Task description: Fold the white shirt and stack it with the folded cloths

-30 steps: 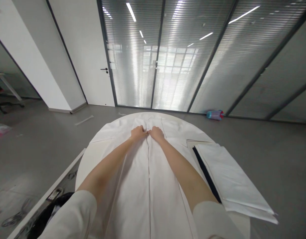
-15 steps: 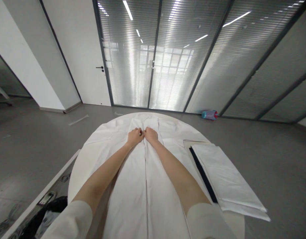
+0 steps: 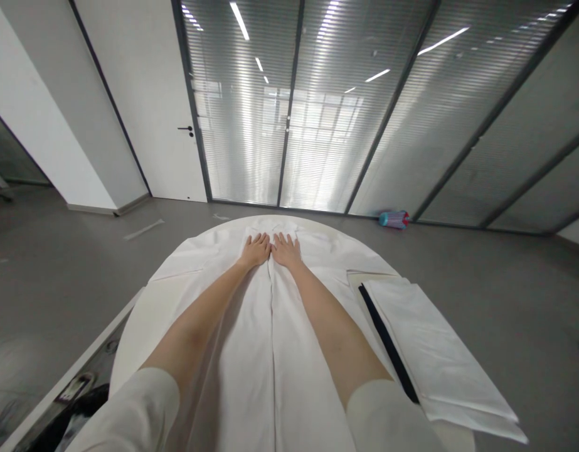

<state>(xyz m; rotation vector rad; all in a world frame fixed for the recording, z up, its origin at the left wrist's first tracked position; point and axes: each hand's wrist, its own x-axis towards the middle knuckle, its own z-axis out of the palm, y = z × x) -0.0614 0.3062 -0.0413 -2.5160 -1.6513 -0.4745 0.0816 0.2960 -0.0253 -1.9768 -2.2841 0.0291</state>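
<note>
A long white coat [image 3: 242, 351] lies spread on a round table, its front edges meeting along a line down the middle and its sleeves out to both sides. Near the far end of that line, my left hand [image 3: 256, 250] rests flat on the cloth, fingers stretched out. My right hand [image 3: 286, 250] lies flat just beside it, across the line, with its fingers spread. Both palms press on the coat and neither hand holds anything. The collar area just beyond my fingertips is partly visible.
Folded white cloth [image 3: 444, 351] lies at the table's right, overhanging the edge, with a black strip [image 3: 387, 342] beside it. The pale tabletop [image 3: 132, 351] shows at left. A low frame with dark items [image 3: 77, 395] stands left. A blue-and-red object [image 3: 393, 219] lies on the floor.
Both hands have gone from fingers pinching at the coat's middle line to lying flat with fingers extended. The view has shifted slightly.
</note>
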